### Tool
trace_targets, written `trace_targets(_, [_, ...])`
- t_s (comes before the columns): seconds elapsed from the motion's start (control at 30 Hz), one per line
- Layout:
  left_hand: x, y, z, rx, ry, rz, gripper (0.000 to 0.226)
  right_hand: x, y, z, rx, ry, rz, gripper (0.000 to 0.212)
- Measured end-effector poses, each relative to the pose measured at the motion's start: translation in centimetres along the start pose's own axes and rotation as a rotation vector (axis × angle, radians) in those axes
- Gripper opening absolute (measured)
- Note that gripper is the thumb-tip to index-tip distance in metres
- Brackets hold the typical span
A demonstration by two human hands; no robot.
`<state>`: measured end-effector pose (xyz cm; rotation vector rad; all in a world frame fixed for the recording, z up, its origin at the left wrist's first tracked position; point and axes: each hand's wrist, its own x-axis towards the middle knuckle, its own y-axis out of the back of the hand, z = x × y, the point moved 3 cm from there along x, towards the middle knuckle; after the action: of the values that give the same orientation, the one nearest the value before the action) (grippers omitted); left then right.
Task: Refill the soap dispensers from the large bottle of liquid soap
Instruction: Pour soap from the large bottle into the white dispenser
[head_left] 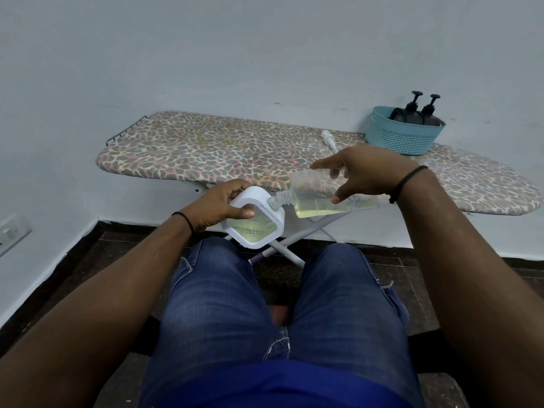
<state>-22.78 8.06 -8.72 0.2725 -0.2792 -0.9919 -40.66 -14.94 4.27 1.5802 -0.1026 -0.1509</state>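
An ironing board with a leopard-print cover (pixel 206 148) stands on crossed white metal legs (pixel 297 231) against a pale blue-grey wall (pixel 235 54). A wire iron rest (pixel 125 130) juts from its left end. Below lies a dark tiled floor (pixel 397 278), edged by a white skirting strip. A white wall socket (pixel 11 232) sits low at far left.

Both forearms are bare, with no sleeves reaching them. Behind the fingers of the left hand (pixel 217 206), a thin black cord band (pixel 184 219) circles the wrist; a similar black cord bracelet (pixel 404 184) sits behind the right hand (pixel 365 173). The legs wear faded blue jeans (pixel 217 304) with frayed edges, below a deep blue shirt hem (pixel 279 384).
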Motion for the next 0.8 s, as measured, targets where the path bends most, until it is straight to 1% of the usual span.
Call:
trace_targets(0.4, [0.00,-0.05,0.20,0.018,-0.011,0.002,0.074,0.25,-0.16,0.29,0.002,-0.002,0.009,0.084])
trace_targets(0.57, [0.15,-0.06,0.02,0.028,-0.007,-0.002,0.062,0.16,-0.18,0.17,0.001,0.000,-0.001,0.083])
trace_targets(0.7, [0.08,-0.09,0.17,0.022,-0.011,0.001,0.070,0.11,-0.16,0.19,0.005,0.004,0.001,0.083])
trace_targets(0.8, [0.12,-0.08,0.11,0.025,-0.010,0.001,0.067,0.13,-0.12,0.12,0.007,-0.001,-0.008,0.083])
